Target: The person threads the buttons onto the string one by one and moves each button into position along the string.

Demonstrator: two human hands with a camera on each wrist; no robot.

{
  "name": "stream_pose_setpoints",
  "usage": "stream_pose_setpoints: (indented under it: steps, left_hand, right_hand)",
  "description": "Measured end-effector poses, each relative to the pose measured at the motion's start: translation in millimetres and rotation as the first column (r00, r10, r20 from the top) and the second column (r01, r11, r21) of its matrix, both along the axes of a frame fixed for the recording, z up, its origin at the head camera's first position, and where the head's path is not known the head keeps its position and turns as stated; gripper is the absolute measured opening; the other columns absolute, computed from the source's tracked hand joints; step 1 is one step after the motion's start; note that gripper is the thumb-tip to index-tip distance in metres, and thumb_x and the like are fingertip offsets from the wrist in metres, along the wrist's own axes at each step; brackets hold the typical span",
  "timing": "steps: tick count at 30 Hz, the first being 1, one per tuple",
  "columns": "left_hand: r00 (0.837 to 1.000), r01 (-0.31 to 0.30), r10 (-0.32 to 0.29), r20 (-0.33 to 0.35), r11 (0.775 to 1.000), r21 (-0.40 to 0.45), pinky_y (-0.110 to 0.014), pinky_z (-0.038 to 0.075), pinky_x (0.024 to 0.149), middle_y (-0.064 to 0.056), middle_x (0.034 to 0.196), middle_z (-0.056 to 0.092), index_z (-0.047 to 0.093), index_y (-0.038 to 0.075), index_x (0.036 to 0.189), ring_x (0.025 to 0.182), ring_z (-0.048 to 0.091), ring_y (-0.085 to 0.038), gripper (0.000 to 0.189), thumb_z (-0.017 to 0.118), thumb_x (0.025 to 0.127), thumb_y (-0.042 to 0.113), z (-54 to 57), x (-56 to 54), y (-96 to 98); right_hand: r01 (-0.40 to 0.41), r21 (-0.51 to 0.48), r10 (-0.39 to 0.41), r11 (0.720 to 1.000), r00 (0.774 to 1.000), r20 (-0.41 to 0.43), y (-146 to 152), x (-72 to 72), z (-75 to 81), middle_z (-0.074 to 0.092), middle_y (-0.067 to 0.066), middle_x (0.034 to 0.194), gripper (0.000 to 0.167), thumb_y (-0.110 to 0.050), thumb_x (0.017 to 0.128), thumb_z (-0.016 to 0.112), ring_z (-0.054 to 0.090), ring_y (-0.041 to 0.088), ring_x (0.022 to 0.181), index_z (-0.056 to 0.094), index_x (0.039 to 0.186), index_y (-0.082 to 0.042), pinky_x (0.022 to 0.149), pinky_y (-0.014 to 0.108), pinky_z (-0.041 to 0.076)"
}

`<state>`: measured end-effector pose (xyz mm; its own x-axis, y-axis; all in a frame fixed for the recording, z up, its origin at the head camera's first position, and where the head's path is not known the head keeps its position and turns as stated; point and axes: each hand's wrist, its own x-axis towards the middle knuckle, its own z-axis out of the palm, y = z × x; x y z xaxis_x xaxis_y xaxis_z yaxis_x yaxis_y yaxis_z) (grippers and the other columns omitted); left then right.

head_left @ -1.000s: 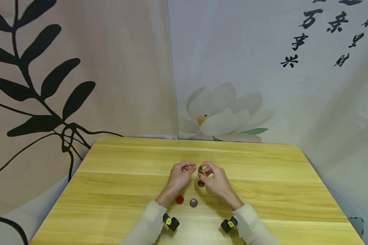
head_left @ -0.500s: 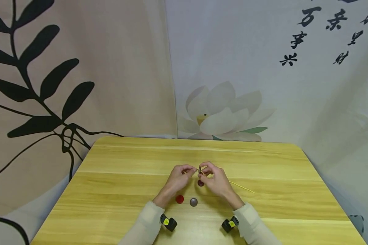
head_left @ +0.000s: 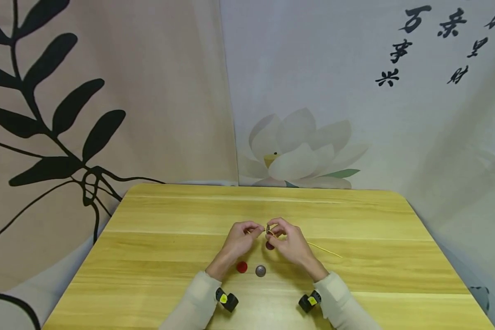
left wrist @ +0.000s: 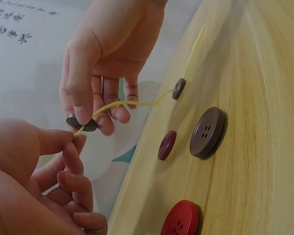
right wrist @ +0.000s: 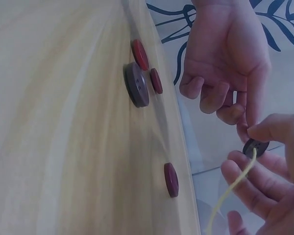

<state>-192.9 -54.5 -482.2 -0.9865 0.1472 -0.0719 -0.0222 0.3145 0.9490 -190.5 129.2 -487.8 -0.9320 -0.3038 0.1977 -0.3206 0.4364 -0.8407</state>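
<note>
My left hand and right hand meet close together over the middle of the table. Between its thumb and fingers, the right hand pinches a small dark button. A yellow cord passes at this button, and the left fingertips pinch it right beside the button's face. In the right wrist view, the cord hangs from the button on the other side. The left wrist view shows it trailing to another small dark button by the tabletop. Beyond the right hand, its tail lies rightward over the wood.
On the wooden table lie a bright red button and a larger grey-brown button, near the left forearm. A dark red button lies near them. Cloth with printed leaves and a lotus hangs behind the table.
The left fingertips have come down slightly and closer to the held button, which has turned more edge-on. The right hand stays nearly in place, and the loose buttons stay put.
</note>
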Motion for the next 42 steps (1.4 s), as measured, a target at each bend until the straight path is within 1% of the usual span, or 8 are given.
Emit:
stream_pose_setpoints:
  steps: [8, 12, 15, 20, 23, 29, 36, 42]
  left_hand:
    - [1.0, -0.007, 0.007, -0.003, 1.0, 0.014, -0.028, 0.04, 0.065, 0.0, 0.083, 0.059, 0.074, 0.007, 0.096, 0.075, 0.049, -0.016, 0.019, 0.064, 0.097, 0.024, -1.6, -0.4, -0.2]
    - [1.0, -0.012, 0.012, -0.008, 1.0, 0.014, -0.027, 0.041, 0.065, 0.0, 0.083, 0.059, 0.074, 0.007, 0.096, 0.076, 0.05, -0.015, 0.019, 0.064, 0.096, 0.024, -3.3, -0.1, 0.4]
    - [1.0, -0.014, 0.014, -0.004, 1.0, 0.015, -0.026, 0.041, 0.065, 0.0, 0.082, 0.059, 0.073, 0.007, 0.096, 0.076, 0.05, -0.014, 0.019, 0.064, 0.096, 0.023, -3.8, 0.1, 1.8]
    - [1.0, -0.022, 0.022, 0.008, 1.0, 0.014, -0.024, 0.04, 0.063, 0.001, 0.081, 0.059, 0.073, 0.006, 0.097, 0.075, 0.05, -0.013, 0.02, 0.064, 0.097, 0.024, -3.3, -0.1, 3.8]
    - [1.0, -0.025, 0.025, 0.005, 1.0, 0.017, -0.023, 0.04, 0.063, -0.001, 0.082, 0.06, 0.073, 0.005, 0.098, 0.074, 0.05, -0.013, 0.02, 0.064, 0.097, 0.023, -3.0, -0.6, 4.1]
    - [1.0, -0.017, 0.017, 0.001, 1.0, 0.026, -0.025, 0.04, 0.065, -0.011, 0.089, 0.064, 0.072, 0.002, 0.099, 0.076, 0.05, -0.014, 0.022, 0.063, 0.097, 0.022, -3.4, -0.3, 3.2]
    - [1.0, -0.012, 0.012, 0.013, 0.999, 0.03, -0.025, 0.04, 0.065, -0.003, 0.085, 0.061, 0.073, 0.008, 0.097, 0.076, 0.05, -0.014, 0.018, 0.063, 0.098, 0.024, -2.1, 1.3, 1.2]
    - [1.0, -0.001, 0.001, 0.005, 0.999, 0.045, -0.026, 0.041, 0.067, -0.01, 0.089, 0.064, 0.072, 0.007, 0.098, 0.077, 0.052, -0.014, 0.018, 0.063, 0.098, 0.022, -0.7, 1.5, -0.9]
  right_hand:
    - [-0.016, -0.009, 0.016, 1.0, 1.0, 0.011, -0.9, -0.7, -0.2, 0.074, 0.002, 0.088, 0.029, -0.009, 0.09, 0.07, 0.067, 0.017, 0.085, 0.062, 0.117, -0.003, 0.087, 0.054, 0.049]
    - [-0.017, -0.005, 0.017, 1.0, 1.0, 0.008, -0.9, -0.8, -0.5, 0.074, 0.001, 0.088, 0.029, -0.008, 0.09, 0.07, 0.067, 0.016, 0.085, 0.062, 0.117, -0.003, 0.087, 0.054, 0.049]
    - [-0.014, -0.002, 0.014, 1.0, 1.0, 0.011, -0.3, -0.3, 0.3, 0.073, -0.001, 0.088, 0.029, -0.007, 0.089, 0.07, 0.067, 0.017, 0.085, 0.062, 0.117, -0.003, 0.086, 0.053, 0.05]
    - [-0.005, 0.007, 0.005, 1.0, 1.0, 0.003, 1.2, -0.8, 0.0, 0.074, -0.001, 0.089, 0.029, -0.006, 0.089, 0.071, 0.066, 0.016, 0.085, 0.062, 0.117, -0.003, 0.084, 0.053, 0.05]
    - [0.0, 0.003, 0.0, 1.0, 1.0, 0.002, 1.3, -0.8, 0.5, 0.074, 0.0, 0.089, 0.029, -0.006, 0.088, 0.071, 0.066, 0.016, 0.084, 0.062, 0.116, -0.003, 0.084, 0.053, 0.05]
    - [-0.002, 0.0, 0.002, 1.0, 1.0, 0.016, 1.8, -0.3, 1.3, 0.074, 0.003, 0.09, 0.029, -0.005, 0.087, 0.071, 0.066, 0.016, 0.084, 0.062, 0.115, -0.002, 0.084, 0.051, 0.05]
    - [-0.026, -0.001, 0.026, 1.0, 1.0, -0.003, 2.9, -1.9, 0.7, 0.075, 0.005, 0.091, 0.031, -0.001, 0.084, 0.07, 0.066, 0.017, 0.084, 0.061, 0.113, 0.0, 0.084, 0.052, 0.051]
    - [-0.035, -0.005, 0.035, 0.999, 0.999, 0.008, 2.6, -2.1, 1.8, 0.075, 0.009, 0.092, 0.03, -0.001, 0.083, 0.07, 0.066, 0.018, 0.085, 0.061, 0.112, -0.003, 0.086, 0.054, 0.049]
